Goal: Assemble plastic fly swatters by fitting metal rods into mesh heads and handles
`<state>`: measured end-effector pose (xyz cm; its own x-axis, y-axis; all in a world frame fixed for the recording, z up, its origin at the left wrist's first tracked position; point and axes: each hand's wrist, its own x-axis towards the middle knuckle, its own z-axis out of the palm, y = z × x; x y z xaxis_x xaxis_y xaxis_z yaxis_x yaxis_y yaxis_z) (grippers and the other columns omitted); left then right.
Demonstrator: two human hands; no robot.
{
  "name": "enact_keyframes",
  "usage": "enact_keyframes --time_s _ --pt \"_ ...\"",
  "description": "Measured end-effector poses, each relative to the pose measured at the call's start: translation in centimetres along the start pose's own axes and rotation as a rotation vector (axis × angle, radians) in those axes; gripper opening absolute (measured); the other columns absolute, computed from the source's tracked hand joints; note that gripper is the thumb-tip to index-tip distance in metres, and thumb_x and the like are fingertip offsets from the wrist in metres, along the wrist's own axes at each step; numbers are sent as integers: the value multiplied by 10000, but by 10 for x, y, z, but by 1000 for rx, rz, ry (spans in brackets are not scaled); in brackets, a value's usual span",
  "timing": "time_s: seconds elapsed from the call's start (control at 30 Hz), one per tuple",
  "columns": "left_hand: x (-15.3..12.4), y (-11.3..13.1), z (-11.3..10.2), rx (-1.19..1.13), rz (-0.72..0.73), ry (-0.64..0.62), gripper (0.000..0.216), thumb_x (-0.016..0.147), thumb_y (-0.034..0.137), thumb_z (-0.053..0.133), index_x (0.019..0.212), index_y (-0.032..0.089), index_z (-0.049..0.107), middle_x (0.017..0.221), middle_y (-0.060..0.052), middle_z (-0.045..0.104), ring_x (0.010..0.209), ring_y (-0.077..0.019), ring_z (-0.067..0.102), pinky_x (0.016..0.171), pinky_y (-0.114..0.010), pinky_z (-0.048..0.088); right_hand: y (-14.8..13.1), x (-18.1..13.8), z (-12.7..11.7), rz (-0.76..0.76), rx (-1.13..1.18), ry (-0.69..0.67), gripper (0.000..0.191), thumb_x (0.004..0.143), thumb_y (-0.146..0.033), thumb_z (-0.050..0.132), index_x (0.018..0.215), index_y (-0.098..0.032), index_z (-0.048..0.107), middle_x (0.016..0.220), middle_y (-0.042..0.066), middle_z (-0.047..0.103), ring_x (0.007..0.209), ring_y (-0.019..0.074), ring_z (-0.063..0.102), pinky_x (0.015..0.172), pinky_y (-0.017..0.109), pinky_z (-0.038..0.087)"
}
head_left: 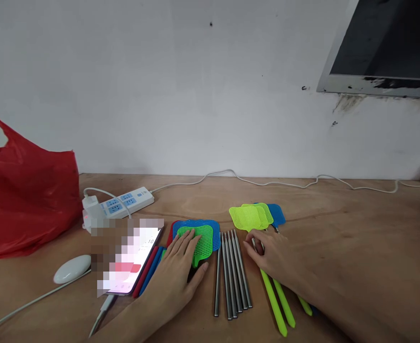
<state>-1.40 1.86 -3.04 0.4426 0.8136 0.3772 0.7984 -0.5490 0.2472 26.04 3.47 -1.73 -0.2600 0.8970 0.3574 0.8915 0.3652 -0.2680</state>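
Toward the near edge of the counter, fly swatters lie in two groups, one before each hand, with a row of steel rods between them. The left hand lies flat on the green swatter, fingers spread; its grip is released, and the palm seems to serve as a weight, steadying that mesh head over the blue swatter heads beneath. A red handle and a blue handle run side by side past that wrist, toward the near edge.

The right hand curls over the thin necks of the yellow swatters, whose mesh heads overlap toward the far edge, a blue one poking out behind. I cannot tell whether this grip pinches a neck or only rests there. The yellow handles fan toward the near edge, perhaps so each can be picked out singly. The rods lie nearly parallel, probably to be counted or reached easily from either side.

Toward the left edge sit a lit phone, a power strip and a red bag, apparently set aside to leave the middle for both hands.
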Motion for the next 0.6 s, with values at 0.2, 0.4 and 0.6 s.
enact_keyframes --time_s 0.2,0.4,0.6 --pt "1 4 -3 19 5 24 489 994 448 469 1402 177 475 1463 -166 528 1369 -379 457 1083 -608 417 -12 -6 -4 -101 45 -38 141 845 -248 591 713 -209 562 633 -5 604 600 160 545 586 284 287" --pt "8 10 -19 -9 0 86 383 1029 337 376 1380 210 465 1374 -120 590 1281 -331 524 1045 -539 439 -15 -7 -2 -49 64 -89 137 795 -249 606 679 -209 545 616 -13 597 611 161 539 586 286 270" --pt "16 4 -36 -45 -81 136 345 1012 263 304 1269 200 526 1118 -120 659 1021 -316 625 849 -471 498 -16 -7 -2 -15 66 -112 121 767 -240 599 669 -210 535 604 -11 610 598 161 540 570 285 249"
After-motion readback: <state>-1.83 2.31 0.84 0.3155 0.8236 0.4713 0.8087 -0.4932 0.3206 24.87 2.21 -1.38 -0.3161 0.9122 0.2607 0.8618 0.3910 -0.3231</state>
